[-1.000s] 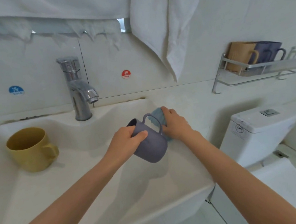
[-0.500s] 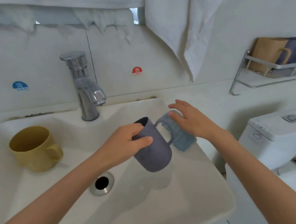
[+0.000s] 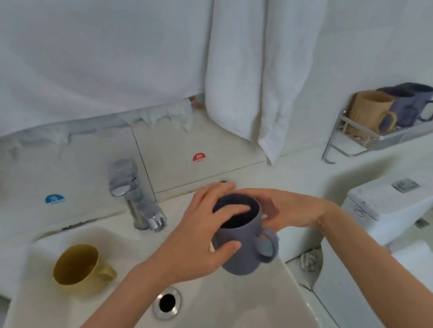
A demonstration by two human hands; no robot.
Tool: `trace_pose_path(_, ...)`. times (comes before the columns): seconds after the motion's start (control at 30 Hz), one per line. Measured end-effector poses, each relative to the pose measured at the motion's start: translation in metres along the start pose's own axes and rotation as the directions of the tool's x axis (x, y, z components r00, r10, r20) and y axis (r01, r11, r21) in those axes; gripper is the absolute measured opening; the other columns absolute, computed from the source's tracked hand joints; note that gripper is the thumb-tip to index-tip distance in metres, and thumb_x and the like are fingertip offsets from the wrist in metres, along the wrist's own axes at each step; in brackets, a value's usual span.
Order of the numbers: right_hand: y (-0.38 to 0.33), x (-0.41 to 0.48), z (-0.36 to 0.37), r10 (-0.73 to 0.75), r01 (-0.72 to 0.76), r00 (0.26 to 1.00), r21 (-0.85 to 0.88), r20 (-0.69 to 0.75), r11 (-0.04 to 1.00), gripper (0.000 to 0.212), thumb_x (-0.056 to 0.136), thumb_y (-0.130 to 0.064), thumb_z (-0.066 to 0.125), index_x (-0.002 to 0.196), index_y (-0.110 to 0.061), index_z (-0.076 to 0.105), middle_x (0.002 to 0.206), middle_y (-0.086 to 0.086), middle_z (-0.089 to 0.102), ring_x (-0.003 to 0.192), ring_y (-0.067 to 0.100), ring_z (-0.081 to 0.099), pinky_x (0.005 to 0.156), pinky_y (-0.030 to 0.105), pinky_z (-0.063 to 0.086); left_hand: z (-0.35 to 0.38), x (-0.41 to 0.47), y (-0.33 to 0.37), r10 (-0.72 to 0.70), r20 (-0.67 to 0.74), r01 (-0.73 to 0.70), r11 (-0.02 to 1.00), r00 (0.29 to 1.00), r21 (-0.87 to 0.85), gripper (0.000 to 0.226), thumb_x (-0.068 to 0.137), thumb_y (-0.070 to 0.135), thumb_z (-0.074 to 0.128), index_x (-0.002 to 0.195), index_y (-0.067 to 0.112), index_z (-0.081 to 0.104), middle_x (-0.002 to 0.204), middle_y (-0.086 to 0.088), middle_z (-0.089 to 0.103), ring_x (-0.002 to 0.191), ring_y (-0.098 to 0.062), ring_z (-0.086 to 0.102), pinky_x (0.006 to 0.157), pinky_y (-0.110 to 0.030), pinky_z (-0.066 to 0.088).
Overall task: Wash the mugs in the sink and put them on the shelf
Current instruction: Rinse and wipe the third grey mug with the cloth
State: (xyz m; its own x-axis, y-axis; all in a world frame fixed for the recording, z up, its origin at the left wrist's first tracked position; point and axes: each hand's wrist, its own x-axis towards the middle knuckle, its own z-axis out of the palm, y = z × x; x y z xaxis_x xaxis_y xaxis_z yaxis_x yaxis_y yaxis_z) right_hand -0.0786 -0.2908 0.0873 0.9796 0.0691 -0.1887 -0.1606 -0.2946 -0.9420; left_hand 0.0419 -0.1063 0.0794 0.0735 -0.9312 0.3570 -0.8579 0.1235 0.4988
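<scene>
A purple mug is held upright over the right side of the white sink, its handle turned toward me and to the right. My left hand grips its left side, with fingers over the rim. My right hand wraps around the far right side of the mug near the rim. A bit of blue cloth shows through the handle. A yellow mug stands in the sink's left part. The wire shelf on the right wall holds a tan mug and two purple mugs.
A chrome faucet stands at the back of the sink, the drain lies below the mug. A white towel hangs above. The toilet tank sits under the shelf, right of the sink.
My right hand left the blue cloth and came onto the purple mug. The mug was turned upright with its opening up. My view tilted upward.
</scene>
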Motion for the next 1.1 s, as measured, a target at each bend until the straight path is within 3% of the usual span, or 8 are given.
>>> trace_pose_path(0.07, -0.024, -0.021, -0.001, 0.010, -0.010, 0.995, 0.005, -0.102, 1.000, 0.083, 0.069, -0.043, 0.077, 0.138, -0.017, 0.039, 0.138, -0.002, 0.049, 0.128, 0.016, 0.046, 0.103, 0.031, 0.041, -0.015, 0.008, 0.018, -0.245, 0.019, 0.245, 0.958, 0.969, -0.151, 0.072, 0.075, 0.042, 0.062, 0.132, 0.050, 0.019, 0.154, 0.016, 0.006, 0.140, -0.002, 0.005, 0.111, -0.020, 0.014)
trace_pose_path(0.17, -0.052, -0.055, -0.001, 0.026, -0.019, 0.965, 0.029, -0.262, 0.999, 0.078, 0.070, -0.034, 0.079, 0.136, -0.019, 0.040, 0.135, -0.006, 0.052, 0.126, 0.014, 0.048, 0.100, 0.029, 0.043, -0.026, 0.022, 0.045, -0.400, 0.085, 0.399, 0.826, 0.913, -0.399, 0.091, 0.079, 0.031, 0.071, 0.142, 0.040, 0.006, 0.152, 0.018, 0.015, 0.134, -0.001, 0.026, 0.104, -0.020, 0.030)
trace_pose_path(0.3, -0.070, -0.101, 0.001, 0.056, -0.051, 0.908, 0.022, -0.415, 0.998, 0.072, 0.071, -0.012, 0.077, 0.133, -0.019, 0.041, 0.131, -0.008, 0.054, 0.121, 0.010, 0.051, 0.096, 0.027, 0.046, -0.024, 0.044, 0.082, -0.371, 0.205, 0.420, 0.722, 0.906, -0.550, 0.084, 0.083, 0.013, 0.067, 0.144, 0.030, 0.013, 0.132, 0.021, 0.037, 0.119, -0.001, 0.041, 0.085, -0.009, 0.045)
trace_pose_path(0.57, -0.053, -0.171, -0.003, 0.138, -0.057, 0.786, 0.152, -0.603, 0.987, 0.075, 0.068, -0.006, 0.079, 0.131, -0.019, 0.040, 0.129, -0.006, 0.053, 0.114, 0.004, 0.055, 0.086, 0.021, 0.050, 0.020, 0.086, 0.124, -0.289, 0.230, 0.368, 0.670, 0.929, -0.644, 0.068, 0.073, 0.011, 0.077, 0.126, 0.021, 0.037, 0.125, 0.013, 0.050, 0.115, -0.007, 0.051, 0.089, -0.016, 0.049)
trace_pose_path(0.67, -0.038, -0.197, -0.018, 0.152, -0.054, 0.752, 0.169, -0.642, 0.984, 0.068, 0.071, 0.002, 0.077, 0.124, -0.019, 0.040, 0.124, -0.008, 0.053, 0.106, -0.002, 0.056, 0.080, 0.015, 0.048, 0.047, 0.107, 0.137, -0.307, 0.205, 0.363, 0.662, 0.929, -0.655, 0.063, 0.072, 0.006, 0.076, 0.121, 0.025, 0.040, 0.129, 0.005, 0.049, 0.116, -0.009, 0.050, 0.091, -0.022, 0.050)
trace_pose_path(0.77, -0.017, -0.224, -0.040, 0.145, -0.061, 0.728, 0.148, -0.670, 0.987, 0.066, 0.071, 0.004, 0.075, 0.124, -0.016, 0.040, 0.124, -0.006, 0.054, 0.109, 0.002, 0.056, 0.084, 0.017, 0.049, 0.080, 0.132, 0.152, -0.298, 0.175, 0.338, 0.687, 0.938, -0.643, 0.063, 0.071, 0.007, 0.077, 0.114, 0.033, 0.040, 0.129, 0.006, 0.043, 0.114, 0.000, 0.048, 0.086, -0.012, 0.049)
trace_pose_path(0.9, 0.012, -0.268, -0.080, 0.153, -0.082, 0.715, 0.135, -0.682, 0.987, 0.069, 0.071, -0.001, 0.078, 0.127, -0.013, 0.040, 0.130, -0.003, 0.051, 0.119, 0.009, 0.051, 0.093, 0.022, 0.048, 0.125, 0.174, 0.177, -0.316, 0.210, 0.374, 0.670, 0.925, -0.641, 0.073, 0.069, 0.010, 0.080, 0.125, 0.027, 0.037, 0.130, 0.007, 0.044, 0.115, -0.002, 0.049, 0.086, -0.011, 0.049)
trace_pose_path(1.1, 0.039, -0.331, -0.155, 0.201, -0.156, 0.707, 0.128, -0.678, 0.979, 0.066, 0.072, -0.004, 0.077, 0.121, -0.029, 0.042, 0.128, -0.009, 0.049, 0.113, -0.005, 0.047, 0.087, 0.017, 0.048, 0.176, 0.247, 0.223, -0.383, 0.212, 0.427, 0.658, 0.899, -0.620, 0.068, 0.070, 0.012, 0.079, 0.116, 0.035, 0.035, 0.116, 0.023, 0.045, 0.109, 0.000, 0.049, 0.081, -0.009, 0.046)
